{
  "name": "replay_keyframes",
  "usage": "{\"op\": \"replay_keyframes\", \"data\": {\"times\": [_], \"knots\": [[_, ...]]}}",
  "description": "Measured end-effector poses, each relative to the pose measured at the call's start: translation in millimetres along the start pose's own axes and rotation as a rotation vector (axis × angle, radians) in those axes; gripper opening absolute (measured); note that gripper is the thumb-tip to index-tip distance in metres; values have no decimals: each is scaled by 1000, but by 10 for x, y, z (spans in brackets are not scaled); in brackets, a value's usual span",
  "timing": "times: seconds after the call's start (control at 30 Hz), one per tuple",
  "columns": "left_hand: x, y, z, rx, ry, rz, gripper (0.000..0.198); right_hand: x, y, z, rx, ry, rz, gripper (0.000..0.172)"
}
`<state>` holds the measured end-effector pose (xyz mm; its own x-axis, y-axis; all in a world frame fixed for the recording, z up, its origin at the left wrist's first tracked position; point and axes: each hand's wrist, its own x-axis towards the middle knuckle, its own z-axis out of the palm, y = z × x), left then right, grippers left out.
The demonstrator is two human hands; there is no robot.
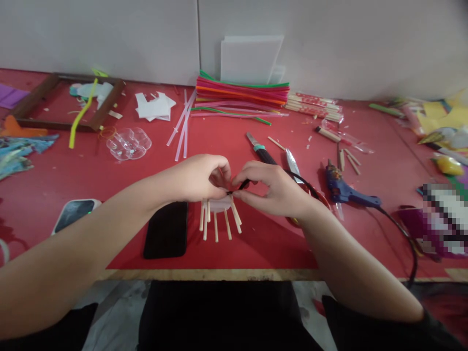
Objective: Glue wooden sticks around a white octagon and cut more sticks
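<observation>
My left hand (199, 178) and my right hand (272, 190) meet over the middle of the red table (109, 180). Together they hold up a small craft piece (219, 217) with several short wooden sticks hanging down from a pale strip. The left fingers are curled onto its top edge. My right thumb and forefinger pinch a thin black strand (244, 184) at the piece's right end. The strand's far end is hidden by my hand.
A black phone (166, 229) lies below my left wrist, a second phone (73, 213) further left. A blue glue gun (345, 191) with black cord, a knife (260, 150), a stack of coloured pipe cleaners (241, 92), a clear tray (128, 143) and a wooden frame (62, 102) surround the work.
</observation>
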<state>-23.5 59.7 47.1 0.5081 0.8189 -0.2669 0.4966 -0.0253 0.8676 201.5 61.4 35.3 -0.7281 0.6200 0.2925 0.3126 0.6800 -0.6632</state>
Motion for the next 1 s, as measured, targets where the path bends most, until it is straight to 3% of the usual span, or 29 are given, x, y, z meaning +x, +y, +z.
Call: {"op": "replay_keyframes", "data": {"times": [0.23,0.47,1.0], "knots": [[10,-66,-56,-81,-34,-4,27,9,46,-37,-135,-58,-124,20],[29,-47,-20,-98,-83,-19,26,2,21,15,-367,-2,-202,27],[47,-68,10,-107,-63,-50,29,-3,-48,16,-366,56,-238,21]]}}
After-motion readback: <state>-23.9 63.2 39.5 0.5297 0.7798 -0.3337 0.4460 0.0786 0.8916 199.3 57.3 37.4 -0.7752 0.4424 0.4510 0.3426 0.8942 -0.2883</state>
